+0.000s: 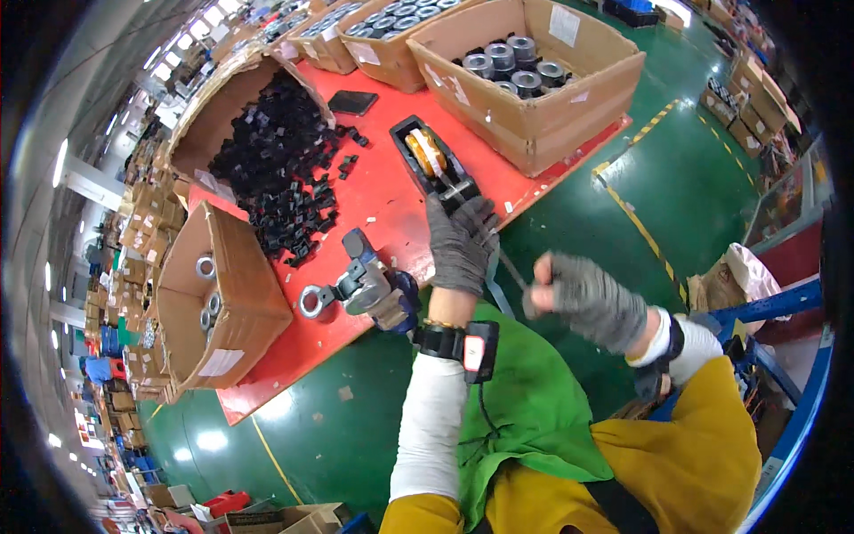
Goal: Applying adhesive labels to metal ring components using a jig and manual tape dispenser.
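A black tape dispenser (pixel 414 142) with a yellow-orange roll (pixel 426 152) stands on the red table. My left hand (pixel 461 238), in a grey glove, is closed over its near end. A thin greyish strip (pixel 513 271) runs from there toward my right hand (pixel 587 298). That hand, also gloved and blurred by motion, is closed beyond the table edge, seemingly on the strip's end. Left of my left wrist stands a blue-grey bench vise (pixel 369 287). A metal ring (pixel 313 302) with a black clip (pixel 330 293) sticks out from its left side.
Loose black clips (pixel 276 147) spill from a tipped carton (pixel 182 133) onto the red table (pixel 391 209). A carton (pixel 240 294) at the left holds several metal rings. Another carton (pixel 534 125) at the back holds ring stacks. A dark flat device (pixel 353 102) lies between.
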`<action>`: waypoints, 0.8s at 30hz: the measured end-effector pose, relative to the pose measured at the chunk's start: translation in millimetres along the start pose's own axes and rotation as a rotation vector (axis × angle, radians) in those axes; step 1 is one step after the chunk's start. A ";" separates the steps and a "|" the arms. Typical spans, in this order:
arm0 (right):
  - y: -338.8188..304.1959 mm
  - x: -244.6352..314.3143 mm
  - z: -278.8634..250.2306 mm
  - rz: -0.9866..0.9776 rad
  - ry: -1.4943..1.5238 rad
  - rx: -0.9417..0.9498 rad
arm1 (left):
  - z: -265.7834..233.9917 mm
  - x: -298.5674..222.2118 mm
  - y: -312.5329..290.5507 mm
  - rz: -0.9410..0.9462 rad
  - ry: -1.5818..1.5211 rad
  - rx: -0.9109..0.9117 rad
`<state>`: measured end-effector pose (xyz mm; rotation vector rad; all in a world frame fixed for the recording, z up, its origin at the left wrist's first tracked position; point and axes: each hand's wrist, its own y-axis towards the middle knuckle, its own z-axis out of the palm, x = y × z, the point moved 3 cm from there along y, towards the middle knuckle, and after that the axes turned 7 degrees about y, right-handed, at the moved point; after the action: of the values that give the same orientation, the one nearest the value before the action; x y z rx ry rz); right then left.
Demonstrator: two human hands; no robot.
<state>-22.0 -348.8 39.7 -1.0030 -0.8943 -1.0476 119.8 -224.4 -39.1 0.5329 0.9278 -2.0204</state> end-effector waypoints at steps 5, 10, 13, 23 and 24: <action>-19.0 -43.5 -17.4 0.004 0.058 -0.068 | 20.5 -17.7 -3.7 -0.171 0.116 -0.023; -18.0 -63.0 -28.9 -0.024 0.022 -0.105 | 14.2 -12.8 7.8 -0.117 0.229 -0.037; -15.2 -69.7 -37.0 -0.062 -0.031 -0.120 | 11.9 -11.9 7.3 -0.112 0.244 -0.010; -11.2 -76.7 -42.7 -0.116 -0.086 -0.182 | 12.0 -1.5 -4.3 -0.033 0.078 -0.094; -11.2 -76.2 -43.1 -0.113 -0.105 -0.203 | 10.7 2.7 2.3 -0.061 0.074 -0.090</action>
<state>-47.8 -371.9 -41.5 -1.1966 -0.9519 -1.2082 119.8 -234.8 -35.0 0.5381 1.0861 -2.0139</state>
